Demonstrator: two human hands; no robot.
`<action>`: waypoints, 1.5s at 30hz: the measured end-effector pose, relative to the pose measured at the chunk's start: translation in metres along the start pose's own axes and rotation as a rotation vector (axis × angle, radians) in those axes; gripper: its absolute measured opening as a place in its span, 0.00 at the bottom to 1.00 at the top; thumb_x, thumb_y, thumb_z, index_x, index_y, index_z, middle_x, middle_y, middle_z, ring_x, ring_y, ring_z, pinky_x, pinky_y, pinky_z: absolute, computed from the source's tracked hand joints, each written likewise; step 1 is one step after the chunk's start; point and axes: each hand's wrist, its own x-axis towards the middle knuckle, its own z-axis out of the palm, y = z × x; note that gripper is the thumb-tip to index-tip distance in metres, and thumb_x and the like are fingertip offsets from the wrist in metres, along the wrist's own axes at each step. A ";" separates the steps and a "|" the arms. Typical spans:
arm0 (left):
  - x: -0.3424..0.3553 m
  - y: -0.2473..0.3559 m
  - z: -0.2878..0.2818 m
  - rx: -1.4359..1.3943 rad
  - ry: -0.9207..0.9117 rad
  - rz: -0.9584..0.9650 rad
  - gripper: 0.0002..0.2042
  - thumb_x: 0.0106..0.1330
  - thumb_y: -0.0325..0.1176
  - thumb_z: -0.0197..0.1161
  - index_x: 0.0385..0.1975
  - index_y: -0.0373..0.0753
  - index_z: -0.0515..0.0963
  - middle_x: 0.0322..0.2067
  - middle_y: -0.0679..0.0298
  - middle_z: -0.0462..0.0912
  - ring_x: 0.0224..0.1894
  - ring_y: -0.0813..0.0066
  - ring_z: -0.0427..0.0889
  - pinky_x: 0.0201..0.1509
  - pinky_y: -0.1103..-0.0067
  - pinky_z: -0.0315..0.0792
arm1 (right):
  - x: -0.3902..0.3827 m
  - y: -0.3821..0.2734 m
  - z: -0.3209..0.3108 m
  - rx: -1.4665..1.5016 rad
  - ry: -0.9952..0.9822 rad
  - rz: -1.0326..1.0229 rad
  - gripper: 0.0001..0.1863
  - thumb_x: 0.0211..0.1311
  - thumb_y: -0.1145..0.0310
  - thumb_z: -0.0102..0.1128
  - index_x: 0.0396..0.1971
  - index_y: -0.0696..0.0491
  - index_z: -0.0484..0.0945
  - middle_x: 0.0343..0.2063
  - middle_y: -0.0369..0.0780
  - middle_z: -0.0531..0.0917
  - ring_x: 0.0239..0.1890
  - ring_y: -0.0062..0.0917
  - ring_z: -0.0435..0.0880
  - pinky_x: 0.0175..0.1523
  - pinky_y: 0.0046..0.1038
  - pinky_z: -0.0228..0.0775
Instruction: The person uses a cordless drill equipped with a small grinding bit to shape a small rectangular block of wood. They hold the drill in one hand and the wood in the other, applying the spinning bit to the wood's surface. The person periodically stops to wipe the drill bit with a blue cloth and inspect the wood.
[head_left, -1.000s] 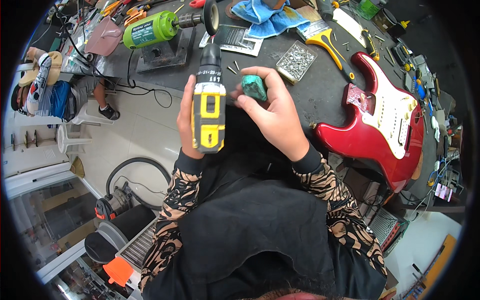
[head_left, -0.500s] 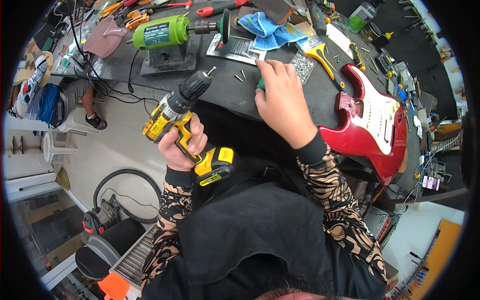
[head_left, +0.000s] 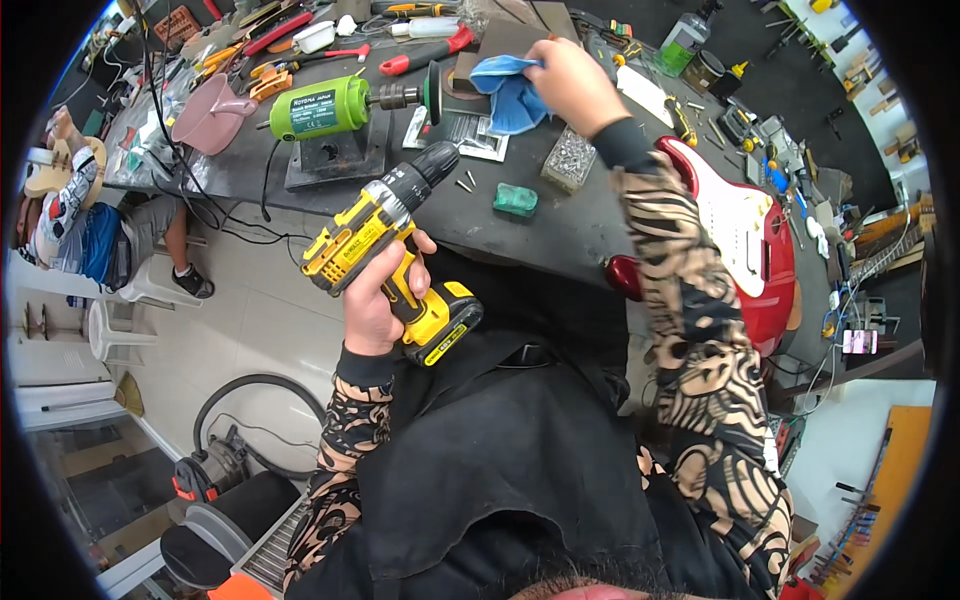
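Dark flat-topped workbench [head_left: 590, 235], strewn with tools, as I view it from above through the head camera. Left hand [head_left: 372, 308]: fingers wrapped round the grip of a yellow-and-black cordless drill [head_left: 350, 240], its long axis slanting forward and rightward. Right hand [head_left: 575, 90]: thumb and fingers pinched together on a soft blue cloth [head_left: 515, 105]. I note the key relation: the cloth extends leftward and bodyward from these fingertips, its longer axis roughly fore-and-aft, the right hand nearer. A green rectangular block [head_left: 515, 200] rests near the bench's front edge, touching neither hand.
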 end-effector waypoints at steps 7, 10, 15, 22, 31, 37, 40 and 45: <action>0.031 -0.006 0.036 -0.126 -0.025 -0.157 0.14 0.81 0.36 0.61 0.54 0.32 0.80 0.44 0.54 0.89 0.28 0.76 0.82 0.32 0.77 0.77 | -0.046 0.014 -0.058 0.849 -0.499 0.359 0.15 0.80 0.65 0.66 0.56 0.58 0.86 0.33 0.33 0.86 0.34 0.15 0.84 0.44 0.22 0.79; 0.037 -0.010 0.047 -0.110 -0.020 -0.186 0.14 0.81 0.37 0.60 0.55 0.31 0.79 0.43 0.53 0.88 0.27 0.76 0.82 0.31 0.78 0.76 | -0.062 0.011 -0.059 0.983 -0.595 0.326 0.18 0.82 0.65 0.64 0.62 0.59 0.84 0.40 0.35 0.88 0.42 0.18 0.89 0.51 0.24 0.82; 0.038 -0.013 0.055 -0.092 0.004 -0.209 0.14 0.81 0.36 0.60 0.55 0.31 0.79 0.43 0.53 0.88 0.26 0.76 0.81 0.30 0.77 0.76 | -0.076 0.010 -0.050 1.365 -0.646 0.388 0.18 0.84 0.63 0.64 0.61 0.59 0.85 0.45 0.39 0.90 0.47 0.20 0.91 0.55 0.26 0.84; 0.037 -0.019 0.053 -0.203 -0.015 -0.241 0.14 0.81 0.35 0.60 0.57 0.34 0.78 0.40 0.54 0.87 0.25 0.74 0.82 0.30 0.76 0.77 | -0.076 0.009 -0.038 1.158 -0.611 0.312 0.13 0.83 0.65 0.64 0.54 0.60 0.86 0.39 0.35 0.89 0.40 0.17 0.88 0.51 0.23 0.83; 0.036 -0.015 0.043 -0.105 -0.038 -0.219 0.16 0.79 0.34 0.60 0.60 0.31 0.77 0.38 0.53 0.84 0.25 0.73 0.80 0.29 0.76 0.76 | -0.065 -0.003 -0.047 0.702 -0.512 0.033 0.12 0.82 0.63 0.65 0.47 0.58 0.86 0.32 0.35 0.87 0.34 0.17 0.87 0.44 0.26 0.81; 0.032 -0.017 0.034 -0.113 -0.041 -0.219 0.18 0.79 0.34 0.61 0.61 0.30 0.76 0.38 0.53 0.84 0.25 0.73 0.81 0.29 0.76 0.76 | -0.058 0.001 -0.048 1.005 -0.756 0.223 0.11 0.82 0.62 0.66 0.46 0.55 0.84 0.34 0.33 0.87 0.35 0.15 0.87 0.44 0.22 0.80; 0.033 -0.016 0.031 -0.192 -0.093 -0.242 0.18 0.77 0.34 0.63 0.60 0.31 0.77 0.39 0.52 0.85 0.25 0.73 0.82 0.29 0.76 0.76 | -0.056 0.014 -0.046 1.175 -0.845 0.254 0.11 0.81 0.60 0.67 0.45 0.53 0.84 0.34 0.32 0.86 0.35 0.15 0.86 0.43 0.21 0.78; 0.039 -0.017 0.025 -0.383 -0.195 -0.292 0.19 0.78 0.37 0.62 0.61 0.31 0.77 0.42 0.49 0.85 0.24 0.73 0.81 0.27 0.77 0.75 | -0.052 0.018 -0.042 1.354 -0.902 0.288 0.11 0.82 0.58 0.66 0.44 0.50 0.81 0.33 0.30 0.83 0.34 0.14 0.84 0.42 0.21 0.76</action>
